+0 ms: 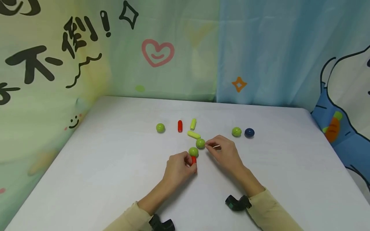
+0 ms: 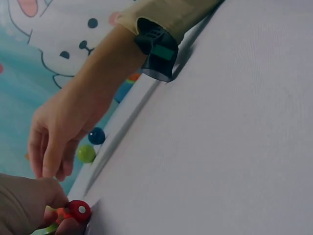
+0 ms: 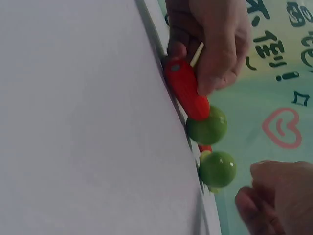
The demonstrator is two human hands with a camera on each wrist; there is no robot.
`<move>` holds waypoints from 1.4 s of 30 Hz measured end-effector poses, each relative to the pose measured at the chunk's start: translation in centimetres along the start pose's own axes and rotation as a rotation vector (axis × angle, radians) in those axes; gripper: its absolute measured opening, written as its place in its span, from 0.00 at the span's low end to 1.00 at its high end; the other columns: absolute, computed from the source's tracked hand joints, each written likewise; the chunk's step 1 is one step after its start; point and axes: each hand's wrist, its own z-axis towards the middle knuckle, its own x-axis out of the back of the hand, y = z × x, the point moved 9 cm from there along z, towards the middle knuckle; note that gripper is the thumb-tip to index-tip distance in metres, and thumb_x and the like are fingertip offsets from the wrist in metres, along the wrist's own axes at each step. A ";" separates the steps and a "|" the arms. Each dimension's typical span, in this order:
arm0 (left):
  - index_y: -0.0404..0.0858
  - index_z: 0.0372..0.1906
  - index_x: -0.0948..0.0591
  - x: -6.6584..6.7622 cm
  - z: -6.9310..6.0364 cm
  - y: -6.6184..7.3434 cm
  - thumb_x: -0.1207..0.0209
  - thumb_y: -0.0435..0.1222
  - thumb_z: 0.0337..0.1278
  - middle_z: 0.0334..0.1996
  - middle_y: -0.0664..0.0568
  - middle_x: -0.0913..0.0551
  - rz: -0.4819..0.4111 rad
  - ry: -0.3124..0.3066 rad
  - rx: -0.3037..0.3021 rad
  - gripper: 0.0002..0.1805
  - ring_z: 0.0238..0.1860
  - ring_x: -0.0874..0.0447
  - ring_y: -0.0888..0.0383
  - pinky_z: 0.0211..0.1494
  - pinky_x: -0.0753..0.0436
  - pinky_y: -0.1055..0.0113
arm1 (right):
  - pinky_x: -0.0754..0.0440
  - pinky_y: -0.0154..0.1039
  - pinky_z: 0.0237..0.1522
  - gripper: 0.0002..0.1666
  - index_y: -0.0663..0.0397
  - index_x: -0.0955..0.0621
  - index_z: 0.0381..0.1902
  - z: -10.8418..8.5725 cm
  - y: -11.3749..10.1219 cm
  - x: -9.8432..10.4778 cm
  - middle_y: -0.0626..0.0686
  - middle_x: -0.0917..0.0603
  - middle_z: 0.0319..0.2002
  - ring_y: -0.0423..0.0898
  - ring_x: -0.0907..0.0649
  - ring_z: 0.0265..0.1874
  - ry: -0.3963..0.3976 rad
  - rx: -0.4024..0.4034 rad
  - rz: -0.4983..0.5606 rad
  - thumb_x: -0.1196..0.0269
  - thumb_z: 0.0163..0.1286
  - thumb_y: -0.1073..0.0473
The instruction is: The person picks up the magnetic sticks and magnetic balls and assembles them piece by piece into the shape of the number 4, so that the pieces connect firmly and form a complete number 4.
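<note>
In the head view my left hand (image 1: 178,168) pinches a red cylinder (image 1: 194,159), whose end meets a green ball (image 1: 193,151). The right wrist view shows this red cylinder (image 3: 186,88) and a thin pale stick (image 3: 197,55) at the left hand's fingers. A second green ball (image 1: 200,143) sits just beyond the first. My right hand (image 1: 226,154) pinches a thin white stick (image 1: 216,146) beside that second ball; whether the stick enters the ball cannot be told. A yellow-green cylinder (image 1: 193,134) lies close behind the second ball.
Farther back lie another yellow-green cylinder (image 1: 193,124), a red cylinder (image 1: 180,126) and a green ball (image 1: 160,128). To the right are a green ball (image 1: 236,131) and a dark blue ball (image 1: 249,132). Printed curtains hang behind the white table (image 1: 115,144).
</note>
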 end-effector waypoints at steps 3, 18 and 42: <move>0.45 0.18 0.25 0.1 0.3 -0.6 0.38 0.34 0.43 0.13 0.61 0.26 0.010 0.001 0.020 0.08 0.18 0.31 0.67 0.21 0.33 0.75 | 0.17 0.38 0.41 0.12 0.54 0.16 0.43 0.3 1.3 0.1 0.51 0.19 0.38 0.43 0.16 0.38 -0.012 -0.041 -0.013 0.33 0.60 0.63; 0.42 0.24 0.21 2.6 2.0 -4.2 0.35 0.35 0.45 0.19 0.56 0.20 -0.049 0.056 0.129 0.05 0.20 0.27 0.64 0.27 0.27 0.71 | 0.20 0.42 0.50 0.16 0.53 0.19 0.50 2.2 3.4 -1.9 0.52 0.17 0.44 0.45 0.18 0.43 -0.169 -0.153 0.013 0.36 0.65 0.57; 0.42 0.23 0.20 2.4 3.2 -4.7 0.32 0.37 0.48 0.16 0.57 0.22 -0.098 -0.010 0.127 0.08 0.20 0.28 0.64 0.25 0.29 0.72 | 0.18 0.38 0.46 0.20 0.51 0.18 0.47 2.2 3.4 -2.4 0.48 0.18 0.42 0.42 0.17 0.40 -0.144 -0.107 0.133 0.29 0.57 0.55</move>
